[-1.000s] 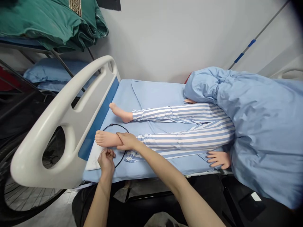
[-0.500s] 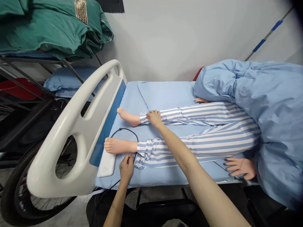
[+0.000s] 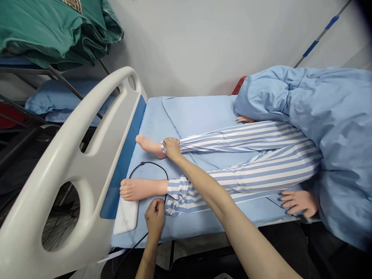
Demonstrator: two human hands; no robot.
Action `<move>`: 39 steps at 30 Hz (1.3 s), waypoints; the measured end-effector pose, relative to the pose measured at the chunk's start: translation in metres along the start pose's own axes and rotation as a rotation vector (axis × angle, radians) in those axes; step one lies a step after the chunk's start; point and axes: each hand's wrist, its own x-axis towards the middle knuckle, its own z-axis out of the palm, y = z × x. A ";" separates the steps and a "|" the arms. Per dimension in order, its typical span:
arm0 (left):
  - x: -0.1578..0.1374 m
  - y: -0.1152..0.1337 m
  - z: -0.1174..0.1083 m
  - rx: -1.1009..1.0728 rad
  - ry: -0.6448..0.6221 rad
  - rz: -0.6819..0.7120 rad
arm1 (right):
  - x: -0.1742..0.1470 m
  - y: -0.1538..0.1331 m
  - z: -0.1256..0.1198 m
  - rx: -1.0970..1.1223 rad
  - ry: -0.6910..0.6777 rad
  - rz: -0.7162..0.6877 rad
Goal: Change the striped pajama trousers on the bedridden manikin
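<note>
A manikin in blue-and-white striped trousers [image 3: 250, 172] lies on a light blue bed sheet [image 3: 197, 112]. My right hand [image 3: 172, 148] is closed on the trouser leg just above the farther foot [image 3: 149, 145], gripping its cloth. My left hand [image 3: 155, 217] rests on the sheet below the nearer foot [image 3: 143, 188], its fingers curled together. A black cable [image 3: 154, 163] loops behind that foot and passes under my left hand; whether the fingers hold it is hidden. Partly under the nearer foot lies a white flat device [image 3: 126, 217] with a lit display.
A white-and-blue bed end board [image 3: 116, 128] stands left of the feet. A blue quilt [image 3: 331, 135] covers the manikin's upper body, with a manikin hand [image 3: 300, 202] sticking out. Green cloth [image 3: 64, 33] lies on a rack at upper left. A pole [image 3: 321, 35] leans by the wall.
My right hand has moved left along the farther leg, toward the ankle, and the trouser cuff now sits closer to the foot. My left hand stays beside the nearer foot. The view has shifted slightly.
</note>
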 end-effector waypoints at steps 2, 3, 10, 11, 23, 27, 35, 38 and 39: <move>0.000 0.000 0.000 0.004 0.007 0.006 | 0.002 0.002 0.000 0.002 0.010 -0.012; 0.000 0.000 0.000 0.004 0.011 0.009 | 0.002 0.003 0.000 0.001 0.012 -0.022; 0.000 -0.001 0.002 0.040 0.027 0.052 | -0.011 0.025 -0.025 -0.082 -0.037 -0.052; 0.000 -0.002 0.002 0.049 0.033 0.057 | -0.016 0.034 -0.032 -0.089 -0.020 -0.067; -0.026 0.077 -0.025 -0.083 0.002 0.498 | -0.079 0.233 -0.130 -0.281 0.118 0.150; 0.007 0.140 -0.020 -0.036 -0.062 0.612 | -0.079 0.258 -0.137 -0.287 0.092 0.154; 0.160 0.184 0.041 0.626 -0.267 0.621 | -0.061 0.258 -0.128 -0.269 0.117 0.119; 0.191 0.179 0.060 0.900 -0.404 0.651 | -0.057 0.260 -0.122 -0.281 0.163 0.089; 0.197 0.176 0.065 0.967 -0.431 0.630 | -0.057 0.261 -0.121 -0.277 0.175 0.084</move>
